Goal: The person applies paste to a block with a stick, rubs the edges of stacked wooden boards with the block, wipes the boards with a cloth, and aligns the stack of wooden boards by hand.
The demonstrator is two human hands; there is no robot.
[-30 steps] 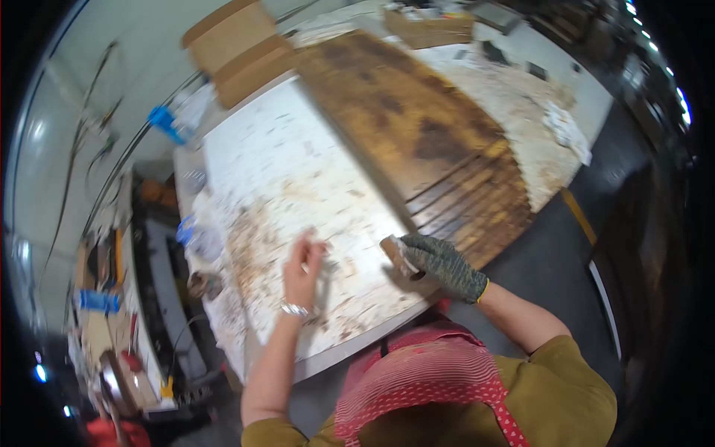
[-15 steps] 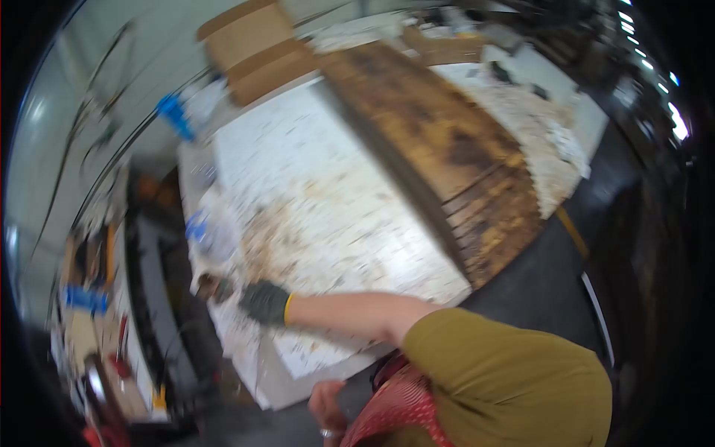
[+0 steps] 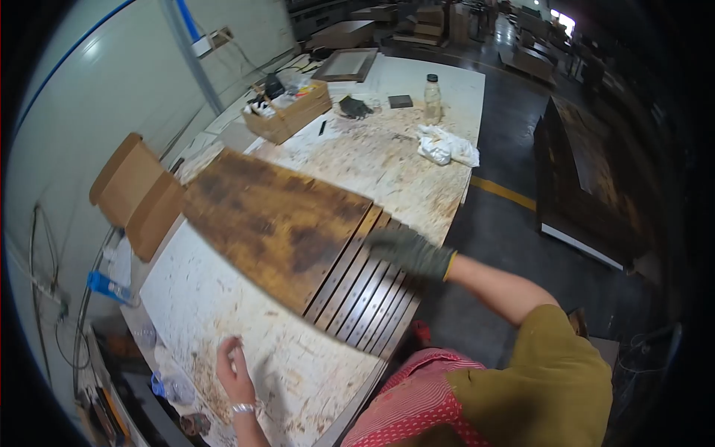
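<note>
My left hand (image 3: 234, 370), bare with a bracelet at the wrist, hovers over the stained white table surface (image 3: 223, 298). Its fingers are loosely bent and apart, with nothing visible in them. My right hand (image 3: 411, 253) wears a dark grey-green glove with a yellow cuff. It is over the far end of a row of dark wooden strips (image 3: 365, 287), its fingers stretched out and a little blurred; whether it presses on them I cannot tell. The strips lie side by side against a brown mottled wooden panel (image 3: 275, 216) on the table.
An open cardboard box (image 3: 138, 194) stands at the left. Farther back are a carton of supplies (image 3: 290, 115), a dark glove (image 3: 355, 108), a bottle (image 3: 432, 100) and a white crumpled cloth (image 3: 447, 145). A dark wooden piece (image 3: 588, 179) stands right, beyond the yellow floor line (image 3: 503, 192).
My gloved right hand has moved from the near left table edge to the wooden strips. My left hand has come forward over the table. The view has turned right.
</note>
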